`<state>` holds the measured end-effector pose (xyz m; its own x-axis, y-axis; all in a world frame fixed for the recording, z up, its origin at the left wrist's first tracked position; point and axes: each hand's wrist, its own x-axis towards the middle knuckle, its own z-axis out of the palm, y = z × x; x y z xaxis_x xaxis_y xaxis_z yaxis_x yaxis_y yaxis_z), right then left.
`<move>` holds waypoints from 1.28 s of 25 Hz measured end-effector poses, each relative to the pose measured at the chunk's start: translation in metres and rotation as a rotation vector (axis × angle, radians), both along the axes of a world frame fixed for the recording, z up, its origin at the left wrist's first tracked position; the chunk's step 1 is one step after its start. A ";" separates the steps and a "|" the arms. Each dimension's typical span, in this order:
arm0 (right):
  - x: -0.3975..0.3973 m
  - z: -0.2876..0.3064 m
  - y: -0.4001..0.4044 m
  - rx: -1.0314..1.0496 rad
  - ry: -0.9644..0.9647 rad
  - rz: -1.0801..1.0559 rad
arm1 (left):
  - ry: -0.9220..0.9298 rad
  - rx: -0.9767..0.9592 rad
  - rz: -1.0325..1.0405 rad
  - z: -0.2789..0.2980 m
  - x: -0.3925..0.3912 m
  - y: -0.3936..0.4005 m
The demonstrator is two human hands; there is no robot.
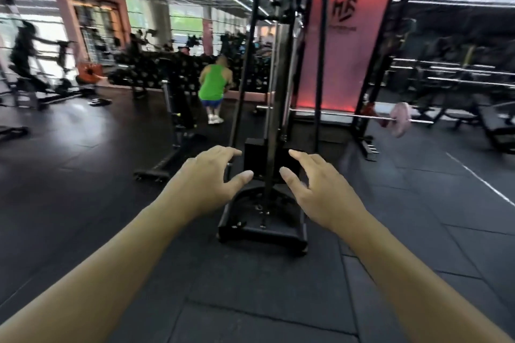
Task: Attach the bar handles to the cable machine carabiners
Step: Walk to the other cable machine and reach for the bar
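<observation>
While both hands are held out empty toward the cable machine (274,69), no bar handle is gripped, so the task is judged to be at its opening step: the approach and search for the attachments. The left hand (207,179) is spread wide, fingers apart, just left of the machine's upright; the right hand (317,188) is likewise spread, just right of it, and nothing is touched by either.

Bar handles cannot be made out with certainty anywhere near the machine. Carabiners are not clearly seen either; a small shiny fitting hangs high beside the upright, but blur prevents it from being identified.

At the machine's foot a black base tray (262,232) rests on the floor. A few small pale metal pieces lie inside it, below the hands, too blurred to be named.

For the next move, the handles would probably need to be located first, perhaps in or near that tray, then lifted to a cable end.

A barbell (401,119) sits well to the right of the machine.
</observation>
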<state>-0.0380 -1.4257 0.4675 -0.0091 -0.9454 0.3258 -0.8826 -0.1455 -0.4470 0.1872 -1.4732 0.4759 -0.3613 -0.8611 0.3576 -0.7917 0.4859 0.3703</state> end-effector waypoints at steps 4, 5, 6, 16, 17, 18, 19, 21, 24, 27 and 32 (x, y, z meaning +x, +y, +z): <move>-0.068 -0.007 -0.047 0.023 -0.002 -0.218 | -0.014 -0.015 -0.232 -0.008 -0.082 -0.100; -0.085 -0.009 -0.055 0.039 -0.011 -0.278 | -0.035 0.001 -0.295 -0.010 -0.104 -0.122; -0.102 -0.013 -0.060 0.054 -0.016 -0.339 | -0.067 0.017 -0.360 -0.014 -0.128 -0.142; -0.306 -0.086 -0.117 0.143 -0.084 -0.775 | -0.249 0.141 -0.845 -0.092 -0.406 -0.285; -0.331 -0.096 -0.129 0.145 -0.097 -0.787 | -0.260 0.155 -0.852 -0.102 -0.434 -0.298; -0.356 -0.104 -0.142 0.154 -0.112 -0.796 | -0.269 0.172 -0.856 -0.111 -0.460 -0.312; -0.382 -0.114 -0.156 0.175 -0.130 -0.805 | -0.284 0.192 -0.858 -0.121 -0.489 -0.328; -0.428 -0.137 -0.184 0.226 -0.157 -0.812 | -0.303 0.218 -0.852 -0.142 -0.535 -0.356; -0.489 -0.175 -0.232 0.306 -0.210 -0.813 | -0.324 0.302 -0.842 -0.177 -0.597 -0.406; -0.546 -0.217 -0.284 0.383 -0.277 -0.839 | -0.333 0.367 -0.817 -0.221 -0.654 -0.465; -0.650 -0.330 -0.387 0.465 -0.331 -0.892 | -0.366 0.501 -0.826 -0.345 -0.767 -0.572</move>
